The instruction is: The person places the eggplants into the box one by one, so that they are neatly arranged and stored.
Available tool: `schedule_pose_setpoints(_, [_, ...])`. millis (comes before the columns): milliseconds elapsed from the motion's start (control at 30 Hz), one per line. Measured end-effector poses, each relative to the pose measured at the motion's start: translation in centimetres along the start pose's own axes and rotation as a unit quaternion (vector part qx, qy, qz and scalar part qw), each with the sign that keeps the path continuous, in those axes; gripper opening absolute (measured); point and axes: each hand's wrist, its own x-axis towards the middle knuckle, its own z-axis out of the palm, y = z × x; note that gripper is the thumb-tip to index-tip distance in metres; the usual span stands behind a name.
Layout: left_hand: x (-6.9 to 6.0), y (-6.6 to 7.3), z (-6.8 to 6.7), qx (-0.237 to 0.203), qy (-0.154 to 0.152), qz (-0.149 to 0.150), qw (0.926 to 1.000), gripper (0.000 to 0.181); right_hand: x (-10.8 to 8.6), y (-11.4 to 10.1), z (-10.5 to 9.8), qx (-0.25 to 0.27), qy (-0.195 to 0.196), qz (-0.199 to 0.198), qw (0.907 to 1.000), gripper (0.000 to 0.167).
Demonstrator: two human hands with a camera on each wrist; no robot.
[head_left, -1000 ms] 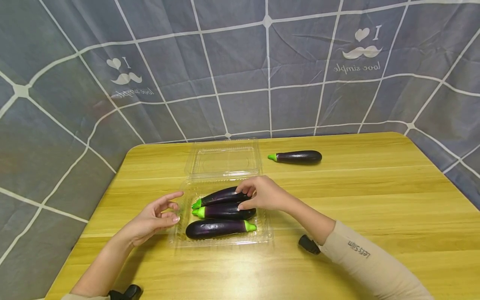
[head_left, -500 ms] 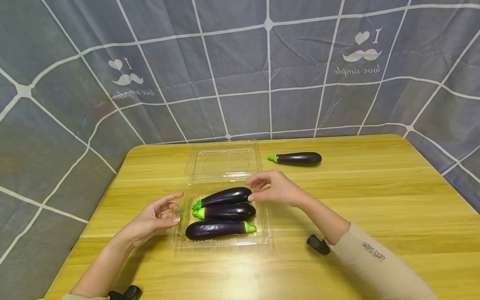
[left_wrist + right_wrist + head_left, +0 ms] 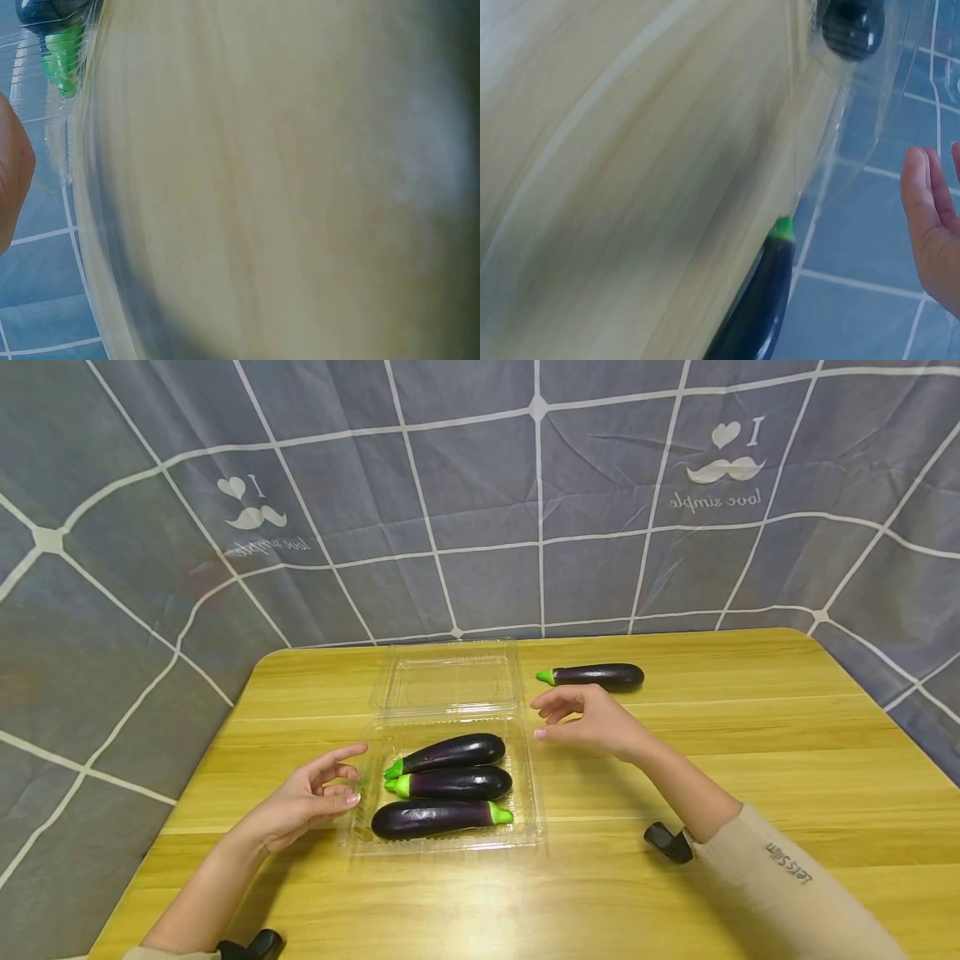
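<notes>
Three eggplants lie side by side in a clear plastic clamshell box: a back eggplant, a middle eggplant and a front eggplant, whose green stem points right while the other two point left. My left hand is at the box's left side, fingers loosely bent around nothing; whether it touches the wall I cannot tell. Over the table to the right of the box, my right hand holds nothing, its fingers relaxed. Just behind it lies a single eggplant, stem to the left, also seen in the right wrist view.
The box's transparent lid lies folded back behind its base. Everything stands on a yellow wood-grain table. A grey curtain with white grid lines hangs beyond the table's back edge and at both sides.
My right hand has come off the eggplants in the box and moved right and back, toward the single eggplant. The left hand and all the eggplants have stayed put.
</notes>
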Motion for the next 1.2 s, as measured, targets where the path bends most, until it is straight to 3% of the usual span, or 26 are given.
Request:
schedule_pose_setpoints(567, [0.0, 0.1, 0.1, 0.002, 0.005, -0.007, 1.0, 0.063, -1.7, 2.7, -4.2, -0.035, 0.055, 0.048, 0.9967, 0.04])
schedule_pose_setpoints(1200, [0.0, 0.1, 0.1, 0.001, 0.006, -0.005, 1.0, 0.062, -2.6, 5.6, -7.4, -0.09, 0.116, 0.098, 0.9844, 0.048])
